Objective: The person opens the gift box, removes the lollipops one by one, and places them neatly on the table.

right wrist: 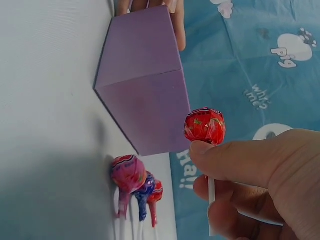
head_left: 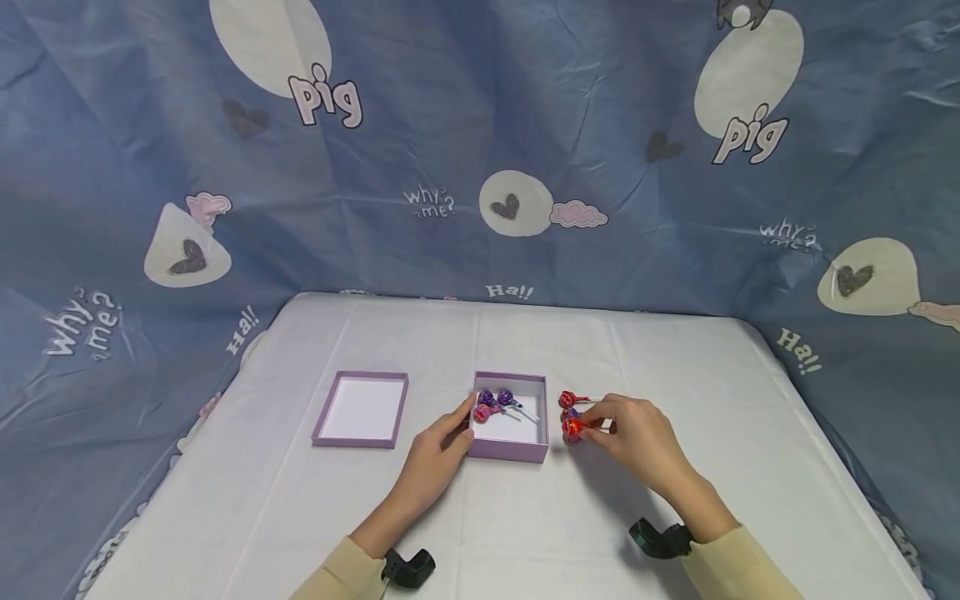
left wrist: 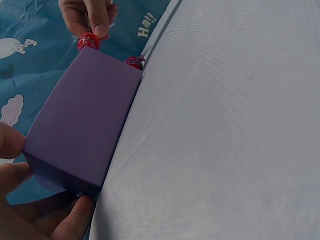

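A purple box [head_left: 510,451] with a white inside stands on the table, holding two purple-wrapped lollipops [head_left: 506,397] and a pink-red one [head_left: 482,413]. My left hand [head_left: 433,457] grips the left side of this box, fingers and thumb at its wall. Just right of the box, my right hand [head_left: 637,437] pinches the stick of a red-wrapped lollipop [right wrist: 205,126] between thumb and fingers, its head raised above the table. Below it in the right wrist view lie a pink lollipop [right wrist: 128,173], a blue one [right wrist: 145,189] and a red one [right wrist: 157,190].
A purple-rimmed lid [head_left: 316,440] with a white inside lies left of the box. White cloth [head_left: 517,533] covers the table. Behind hangs a blue printed curtain [head_left: 420,125].
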Action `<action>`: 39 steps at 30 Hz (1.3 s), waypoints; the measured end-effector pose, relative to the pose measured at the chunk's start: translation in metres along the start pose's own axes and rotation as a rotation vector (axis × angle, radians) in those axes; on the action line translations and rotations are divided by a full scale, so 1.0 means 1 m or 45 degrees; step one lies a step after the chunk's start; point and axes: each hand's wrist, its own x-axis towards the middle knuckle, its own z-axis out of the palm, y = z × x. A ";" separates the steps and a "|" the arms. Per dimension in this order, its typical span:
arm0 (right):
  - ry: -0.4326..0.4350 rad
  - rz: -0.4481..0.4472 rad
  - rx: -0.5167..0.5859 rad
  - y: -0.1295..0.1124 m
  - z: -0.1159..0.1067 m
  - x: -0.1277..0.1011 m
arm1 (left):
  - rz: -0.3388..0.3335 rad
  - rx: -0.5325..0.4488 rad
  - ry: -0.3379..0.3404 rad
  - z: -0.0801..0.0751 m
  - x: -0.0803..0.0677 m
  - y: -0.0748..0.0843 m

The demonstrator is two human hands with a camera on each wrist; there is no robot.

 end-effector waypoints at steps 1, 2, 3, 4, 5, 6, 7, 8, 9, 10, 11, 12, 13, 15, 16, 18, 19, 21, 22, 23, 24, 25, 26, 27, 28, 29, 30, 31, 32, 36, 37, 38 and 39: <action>-0.002 0.001 0.004 0.001 0.000 -0.001 | -0.002 -0.001 -0.001 0.000 0.000 0.000; -0.004 0.002 0.006 0.002 0.000 -0.002 | -0.004 0.002 -0.001 0.000 0.000 0.001; -0.007 0.003 0.007 0.002 0.000 -0.003 | -0.003 0.003 0.000 0.000 0.000 0.001; -0.012 0.004 0.008 0.003 0.001 -0.005 | -0.003 0.004 0.001 0.000 0.000 0.001; -0.017 0.003 0.011 0.004 0.001 -0.006 | -0.002 0.003 0.002 0.000 0.000 0.001; -0.025 0.004 0.010 0.004 0.001 -0.007 | 0.000 0.002 0.002 0.000 0.000 0.001; -0.033 0.004 0.010 0.005 0.002 -0.009 | 0.002 0.000 0.001 0.000 0.000 0.001; -0.040 0.004 0.008 0.005 0.002 -0.010 | 0.002 0.001 0.001 0.000 0.000 0.001; -0.048 0.005 0.007 0.006 0.003 -0.011 | 0.002 -0.001 0.002 0.000 0.000 0.001; -0.057 0.005 0.008 0.006 0.004 -0.012 | 0.000 -0.002 0.001 0.000 0.000 0.001; -0.064 0.005 0.010 0.006 0.004 -0.014 | -0.001 -0.003 -0.001 0.000 -0.001 0.001; -0.071 0.006 0.013 0.007 0.005 -0.015 | -0.003 -0.003 -0.002 0.000 -0.001 0.000; -0.079 0.006 0.020 0.007 0.006 -0.016 | -0.004 -0.002 -0.004 0.000 -0.001 0.000; -0.097 0.002 0.030 0.008 0.007 -0.017 | -0.006 -0.002 -0.005 0.000 -0.001 0.000; -0.109 -0.002 0.035 0.009 0.008 -0.018 | -0.004 0.001 -0.004 0.000 -0.001 0.000; -0.129 -0.009 0.039 0.011 0.010 -0.019 | -0.002 0.008 -0.002 0.000 -0.001 -0.001; -0.139 -0.013 0.040 0.011 0.011 -0.019 | -0.001 0.011 -0.001 0.000 -0.001 -0.001; -0.154 -0.017 0.042 0.013 0.012 -0.020 | 0.000 0.019 0.000 0.000 0.000 -0.002; -0.160 -0.019 0.045 0.014 0.013 -0.020 | 0.000 0.023 0.001 0.000 0.000 -0.002; -0.165 -0.020 0.045 0.015 0.014 -0.020 | -0.002 0.023 -0.001 0.000 0.000 -0.002; -0.171 -0.022 0.047 0.016 0.014 -0.021 | 0.000 0.022 -0.002 0.000 0.000 -0.002; -0.176 -0.023 0.051 0.017 0.015 -0.021 | 0.002 0.024 -0.002 0.000 0.000 -0.002; -0.181 -0.023 0.051 0.017 0.016 -0.021 | 0.004 0.026 -0.002 0.000 0.001 -0.002; -0.187 -0.024 0.051 0.018 0.017 -0.022 | 0.005 0.027 -0.002 0.000 0.001 -0.002; -0.193 -0.024 0.054 0.019 0.018 -0.022 | 0.004 0.026 -0.003 0.000 0.001 -0.003; -0.200 -0.025 0.056 0.019 0.018 -0.022 | 0.004 0.026 -0.002 0.000 0.001 -0.003; -0.206 -0.025 0.059 0.020 0.019 -0.022 | 0.003 0.027 -0.002 0.000 0.001 -0.003; -0.214 -0.023 0.062 0.020 0.020 -0.022 | 0.001 0.026 -0.002 0.000 0.001 -0.003; -0.222 -0.020 0.065 0.020 0.020 -0.023 | -0.001 0.025 -0.002 0.000 0.001 -0.003; -0.258 0.002 0.079 0.022 0.024 -0.023 | -0.005 0.019 -0.007 0.000 0.001 -0.003; -0.266 0.008 0.081 0.022 0.025 -0.023 | -0.004 0.017 -0.009 0.000 0.001 -0.003; -0.269 0.015 0.082 0.023 0.025 -0.023 | -0.005 0.016 -0.010 0.000 0.001 -0.002; -0.270 0.019 0.083 0.023 0.026 -0.023 | -0.005 0.014 -0.011 0.000 0.001 -0.002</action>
